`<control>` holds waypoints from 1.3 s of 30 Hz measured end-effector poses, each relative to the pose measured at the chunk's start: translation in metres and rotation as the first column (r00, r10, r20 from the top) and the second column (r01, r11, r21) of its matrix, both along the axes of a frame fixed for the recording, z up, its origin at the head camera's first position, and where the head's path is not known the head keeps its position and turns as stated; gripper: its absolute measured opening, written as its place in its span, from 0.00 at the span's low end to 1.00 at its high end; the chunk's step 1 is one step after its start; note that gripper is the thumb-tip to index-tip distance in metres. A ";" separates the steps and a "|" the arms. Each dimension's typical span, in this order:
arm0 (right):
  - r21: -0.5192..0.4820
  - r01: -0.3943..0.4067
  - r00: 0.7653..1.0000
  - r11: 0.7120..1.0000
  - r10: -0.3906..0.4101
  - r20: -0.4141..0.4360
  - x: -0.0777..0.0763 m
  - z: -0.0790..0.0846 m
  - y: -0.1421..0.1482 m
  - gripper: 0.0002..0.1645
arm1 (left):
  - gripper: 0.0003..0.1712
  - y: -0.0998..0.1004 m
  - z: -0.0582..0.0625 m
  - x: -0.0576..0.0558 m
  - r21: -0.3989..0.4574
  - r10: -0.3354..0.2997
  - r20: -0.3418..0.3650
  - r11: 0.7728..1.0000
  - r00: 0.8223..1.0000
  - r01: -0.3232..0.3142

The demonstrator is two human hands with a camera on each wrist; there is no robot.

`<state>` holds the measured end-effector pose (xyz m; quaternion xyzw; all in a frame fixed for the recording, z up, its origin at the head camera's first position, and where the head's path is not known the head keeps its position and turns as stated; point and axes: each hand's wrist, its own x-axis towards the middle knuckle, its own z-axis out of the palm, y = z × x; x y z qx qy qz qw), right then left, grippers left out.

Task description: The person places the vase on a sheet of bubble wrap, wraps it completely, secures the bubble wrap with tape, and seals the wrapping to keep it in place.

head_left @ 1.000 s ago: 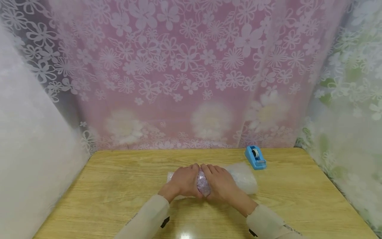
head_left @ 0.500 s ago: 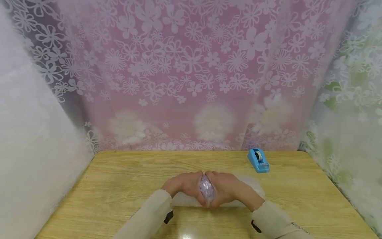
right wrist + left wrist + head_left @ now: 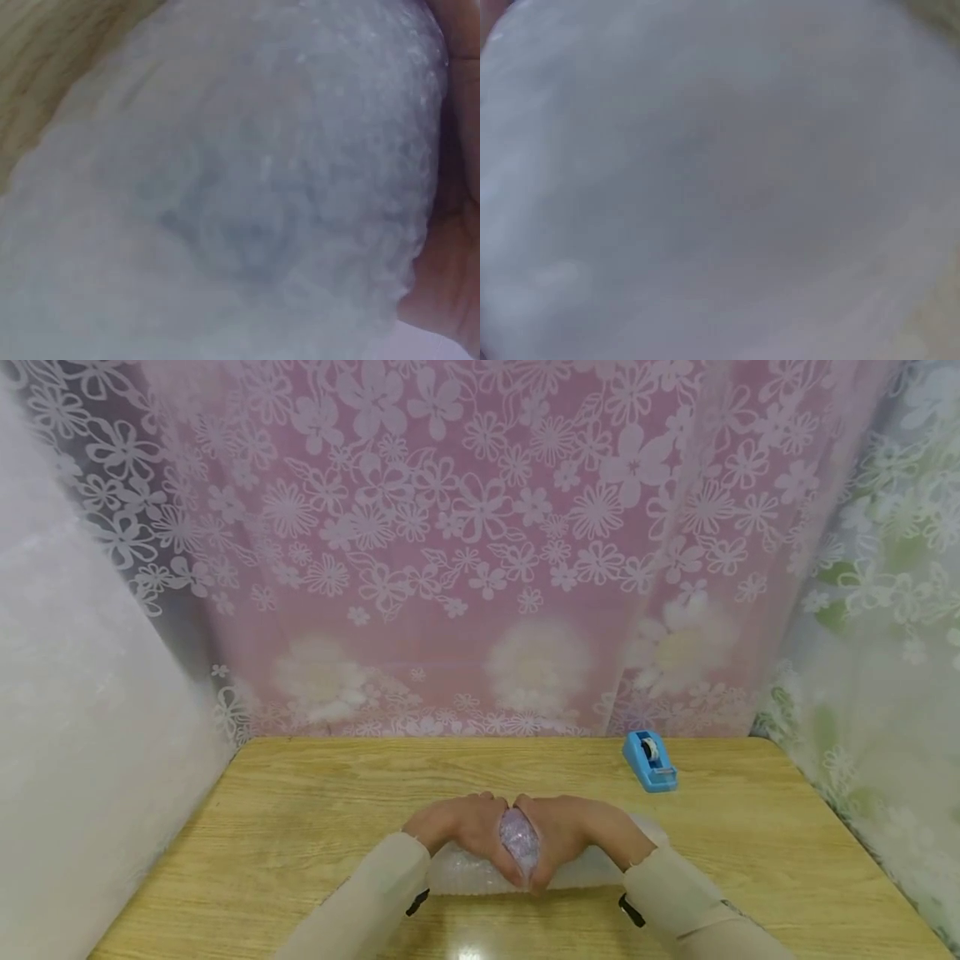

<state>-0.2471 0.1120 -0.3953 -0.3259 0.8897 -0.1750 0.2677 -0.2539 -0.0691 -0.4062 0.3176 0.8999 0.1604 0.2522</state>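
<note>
A bundle of clear bubble wrap (image 3: pixel 519 839) lies crosswise near the front of the table, with a purplish tint at its middle. My left hand (image 3: pixel 467 828) grips it just left of the middle, and my right hand (image 3: pixel 572 828) grips it on the right. Both thumbs point toward each other on the near side, their tips close together. White ends of the wrap stick out past each hand. In the right wrist view the bumpy bubble wrap (image 3: pixel 330 150) bulges beside the palm (image 3: pixel 450 277). A blurred whitish surface of wrap (image 3: pixel 720 187) fills the left wrist view.
A blue tape dispenser (image 3: pixel 649 762) with a roll of tape stands at the back right of the wooden table (image 3: pixel 330 785). A pink flowered curtain (image 3: pixel 480 552) hangs behind the table, with pale sheets on both sides.
The bundle and both hands have come slightly nearer to me, and the wrists have turned so the thumbs sit lower. The head view has shifted a little. The tape dispenser stays in place.
</note>
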 end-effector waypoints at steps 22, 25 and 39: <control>0.205 0.086 0.977 0.975 -0.123 0.172 -0.024 0.007 -0.009 0.59 | 0.55 -0.004 -0.003 0.024 -0.208 -0.146 -0.548 0.977 0.823 0.034; 0.236 0.087 0.979 0.968 -0.127 0.160 -0.027 0.006 -0.011 0.60 | 0.58 -0.002 -0.006 0.029 -0.239 -0.128 -0.577 0.971 0.806 -0.017; 0.289 -0.019 0.951 0.957 -0.071 0.300 -0.049 0.011 -0.014 0.40 | 0.53 0.001 -0.022 0.036 -0.165 -0.058 -0.791 0.979 0.609 -0.120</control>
